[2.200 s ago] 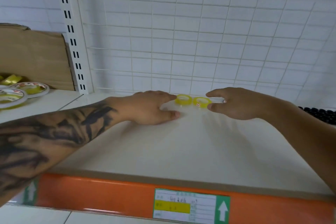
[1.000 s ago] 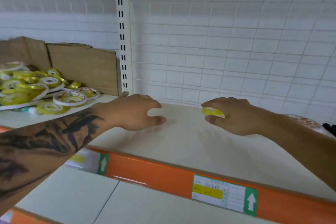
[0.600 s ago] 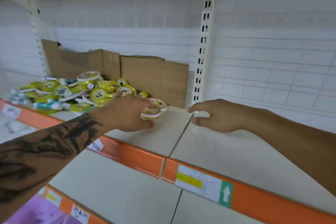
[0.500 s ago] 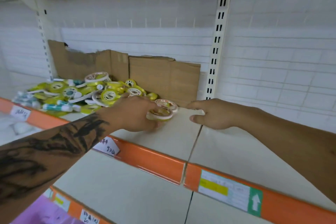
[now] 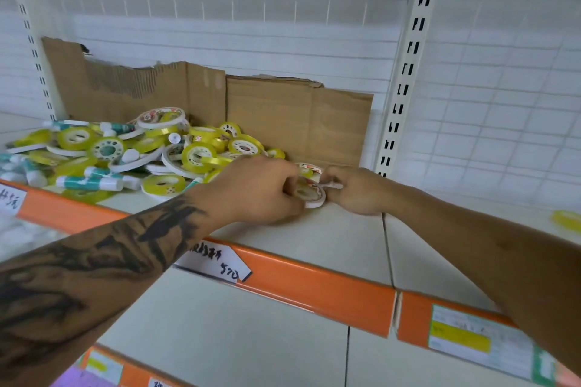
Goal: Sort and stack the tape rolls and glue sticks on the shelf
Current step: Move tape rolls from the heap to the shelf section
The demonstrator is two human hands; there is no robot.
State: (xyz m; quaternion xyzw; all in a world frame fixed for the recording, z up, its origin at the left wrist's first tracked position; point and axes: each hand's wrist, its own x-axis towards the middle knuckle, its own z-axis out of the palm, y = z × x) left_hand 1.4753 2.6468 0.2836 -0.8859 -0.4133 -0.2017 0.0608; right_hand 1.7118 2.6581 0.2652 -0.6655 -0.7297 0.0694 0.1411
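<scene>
Item 1, far left: jumbled heap of yellow and white tape rolls [image 5: 157,148] mixed with teal-and-white glue sticks [image 5: 89,183], lying on the white metal shelf [image 5: 339,239] in front of a torn brown cardboard sheet [image 5: 283,116]. Unsorted; most of the task remains.

Item 2, centre: left hand [image 5: 257,188], fingers curled over the near edge of a flat white-rimmed tape roll with red print [image 5: 309,193] at the heap's right fringe. The roll rests on or just above the shelf; which, cannot be told.

Item 3, just right of the roll: right hand [image 5: 358,190], fingertips pinching the roll's far rim, perhaps also a second roll behind; blurred.

Handling note: take this roll flat, both hands level, so neighbours do not slide along; carry it to the bare shelf bay on the right.

Item 4, far right: single small yellow tape roll [image 5: 567,218], lying alone, a likely start for stacking like with like.
</scene>
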